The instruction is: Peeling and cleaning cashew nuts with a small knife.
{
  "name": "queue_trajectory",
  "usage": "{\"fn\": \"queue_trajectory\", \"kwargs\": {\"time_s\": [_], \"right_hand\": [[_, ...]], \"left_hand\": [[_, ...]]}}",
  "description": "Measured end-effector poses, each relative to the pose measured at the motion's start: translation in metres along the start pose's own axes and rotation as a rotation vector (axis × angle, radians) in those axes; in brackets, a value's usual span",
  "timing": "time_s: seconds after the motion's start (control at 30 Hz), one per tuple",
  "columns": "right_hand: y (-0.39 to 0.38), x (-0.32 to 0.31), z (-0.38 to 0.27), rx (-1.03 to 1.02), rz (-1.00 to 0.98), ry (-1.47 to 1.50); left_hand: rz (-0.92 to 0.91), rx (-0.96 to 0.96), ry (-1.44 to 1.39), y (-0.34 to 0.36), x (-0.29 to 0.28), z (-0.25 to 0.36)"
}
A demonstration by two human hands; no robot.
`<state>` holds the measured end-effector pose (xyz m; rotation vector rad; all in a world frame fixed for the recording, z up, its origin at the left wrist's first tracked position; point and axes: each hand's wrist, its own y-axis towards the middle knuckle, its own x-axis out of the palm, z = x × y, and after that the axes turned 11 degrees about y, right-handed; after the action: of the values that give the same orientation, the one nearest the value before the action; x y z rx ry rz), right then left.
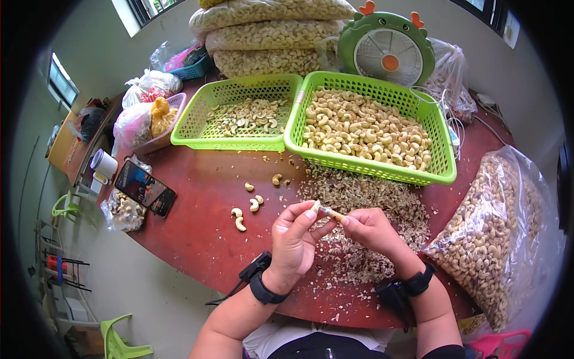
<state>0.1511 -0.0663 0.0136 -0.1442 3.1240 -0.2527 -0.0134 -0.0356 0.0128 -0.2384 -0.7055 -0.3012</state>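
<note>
My left hand point(294, 242) pinches a pale cashew point(315, 206) between thumb and fingertips. My right hand point(373, 233) is closed on a small peeling knife point(335, 215) with a wooden handle, its metal end against that cashew. Beneath both hands lies a spread of peeled skin flakes point(382, 197) on the red table point(185, 239). Several loose cashews point(255, 204) lie left of my hands. Behind them, a green basket point(439, 158) is full of cashews, and another green basket point(187, 121) beside it holds a thinner layer of pieces.
A phone point(145, 186), white cup point(104, 163) and small bag point(122, 214) sit at left, near a basket of bags point(158, 125). Stacked cashew sacks point(269, 36) and a green fan point(385, 51) stand at back. A large cashew bag point(478, 239) leans at right. Green chairs point(116, 341) stand below.
</note>
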Motion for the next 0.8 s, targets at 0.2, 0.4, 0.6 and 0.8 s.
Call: {"fn": "queue_trajectory", "kwargs": {"time_s": [0.2, 0.4, 0.6, 0.8], "right_hand": [[-0.0009, 0.0009, -0.0045, 0.015, -0.028, -0.006], [-0.0019, -0.0001, -0.0068, -0.027, -0.018, -0.089], [-0.0011, -0.0041, -0.0053, 0.036, 0.007, -0.035], [0.0032, -0.0007, 0.0003, 0.026, -0.009, -0.029]], "left_hand": [[-0.014, -0.023, 0.029, 0.0003, -0.001, 0.0026], [-0.045, 0.009, 0.044, -0.0006, -0.0029, 0.0009], [-0.051, 0.07, 0.026, 0.0004, -0.002, -0.005], [0.003, 0.018, -0.038, 0.0013, -0.0035, -0.0025]]}}
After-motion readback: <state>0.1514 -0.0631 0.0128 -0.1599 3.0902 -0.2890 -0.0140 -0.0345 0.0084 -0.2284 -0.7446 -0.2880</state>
